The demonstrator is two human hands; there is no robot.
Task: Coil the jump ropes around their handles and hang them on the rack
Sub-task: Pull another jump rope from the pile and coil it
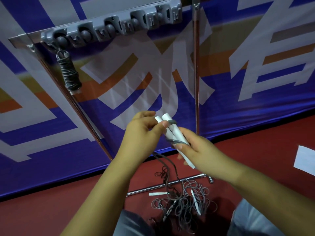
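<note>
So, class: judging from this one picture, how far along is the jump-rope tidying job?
Done: one coiled rope hangs at the rack's left end. In hand: both hands, left hand and right hand, hold two white handles with only a few cord turns on them. Left: a tangled pile of ropes on the floor.

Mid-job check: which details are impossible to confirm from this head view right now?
- Lower ends of the white handles: covered by the right hand.
- How the left hand fingers grip behind the handles: hidden by the hand itself.
- Number of ropes in the floor pile: cords tangled, dim, partly cut off by the person's clothing.
- How the coiled rope attaches to the rack: too small and blurred.
</note>
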